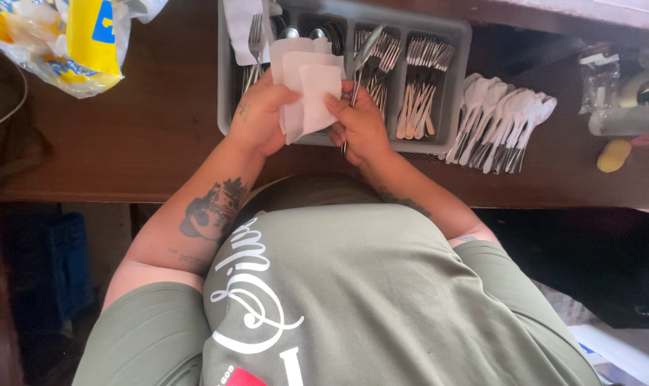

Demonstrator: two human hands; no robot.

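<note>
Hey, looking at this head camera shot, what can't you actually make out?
- Head view: the knife in the right hand is half hidden by the white napkins.
- Left hand: its fingers are behind the napkins.
- Grey cutlery tray: its far end is cut off by the top edge.
- Plastic bag: cropped at the top.

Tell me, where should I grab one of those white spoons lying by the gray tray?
Take a white spoon by its thin handle end, nearest the table's front edge, coming from that side. The bowls point away and overlap, while the handles fan out toward you.
</note>
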